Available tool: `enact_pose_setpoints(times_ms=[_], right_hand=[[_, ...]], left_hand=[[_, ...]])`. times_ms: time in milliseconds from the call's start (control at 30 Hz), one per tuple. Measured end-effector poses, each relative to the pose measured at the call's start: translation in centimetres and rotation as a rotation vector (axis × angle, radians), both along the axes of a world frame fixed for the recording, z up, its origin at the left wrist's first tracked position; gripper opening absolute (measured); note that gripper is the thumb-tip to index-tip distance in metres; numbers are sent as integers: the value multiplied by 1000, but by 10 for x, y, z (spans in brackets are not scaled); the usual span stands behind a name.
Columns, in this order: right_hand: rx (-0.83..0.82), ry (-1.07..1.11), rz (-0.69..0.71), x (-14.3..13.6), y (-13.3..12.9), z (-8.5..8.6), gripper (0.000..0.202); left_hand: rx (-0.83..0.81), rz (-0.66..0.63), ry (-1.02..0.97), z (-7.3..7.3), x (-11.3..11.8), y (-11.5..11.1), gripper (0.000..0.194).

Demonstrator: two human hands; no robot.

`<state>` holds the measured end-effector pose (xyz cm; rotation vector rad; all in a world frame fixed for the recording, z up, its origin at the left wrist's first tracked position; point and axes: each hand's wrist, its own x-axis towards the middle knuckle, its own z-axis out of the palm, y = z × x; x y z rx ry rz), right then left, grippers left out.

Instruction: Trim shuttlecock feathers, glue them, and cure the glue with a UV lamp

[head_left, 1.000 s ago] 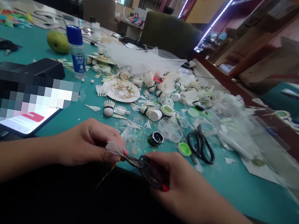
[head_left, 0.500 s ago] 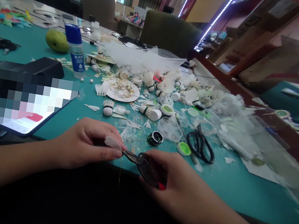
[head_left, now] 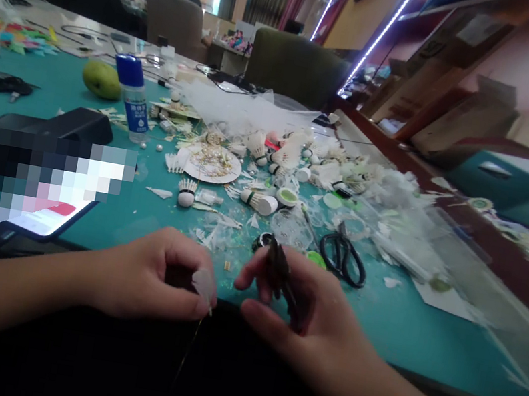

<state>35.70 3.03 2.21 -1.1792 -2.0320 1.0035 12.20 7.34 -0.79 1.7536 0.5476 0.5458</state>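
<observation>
Head view: the right hand [head_left: 323, 333] has just drawn the pliers [head_left: 280, 275] away from the white feather [head_left: 202, 283], and their nose now points up, apart from it. A moment ago that nose met the base of the feather, right at the left fingertips. My reading is that this bout of plier work is paused or finished, with nothing pressing on the stem now. The feather has also tipped, its stem end pointing down.

The left hand [head_left: 143, 282] pinches the feather between thumb and forefinger over the near edge of the green tabletop [head_left: 427, 343], with a thin wire [head_left: 189, 351] hanging below. The right hand keeps the pliers lodged against its palm, while its thumb and forefinger stand spread, pinching nothing between their tips. Whether the wire is fastened to the stem I cannot tell.

Beyond the hands are a shuttlecock [head_left: 187, 194], a white plate [head_left: 211, 180] of gold-coloured bits and black-handled scissors [head_left: 362, 270].

As for writing, the blue-capped bottle [head_left: 132, 93] has a blue label with white characters that appear to read 液体胶, liquid glue, above a droplet mark; its smaller print is too blurred. The phone [head_left: 51, 224] shows a red patch, but its screen is mostly masked. Marks on the cardboard box [head_left: 434, 78] are illegible.
</observation>
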Motion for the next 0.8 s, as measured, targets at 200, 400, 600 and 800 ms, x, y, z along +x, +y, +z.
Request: enact_pose_setpoints(times_ms=[200,400,600,800], right_hand=[[51,116,102,-10,-16,-6,21],[127,85,144,-11,-28,-13,29],[-47,250,100,-10,-30,-8,21],[-69,337,55,-11,-27,-11,18]], left_hand=[[-213,-96,110,6,14,-19,7],[-503,-134,99,9,26,-29,12],[-769,-67,-60,-12,25,-45,24],[-937,-98,-231,-20,20,-58,29]])
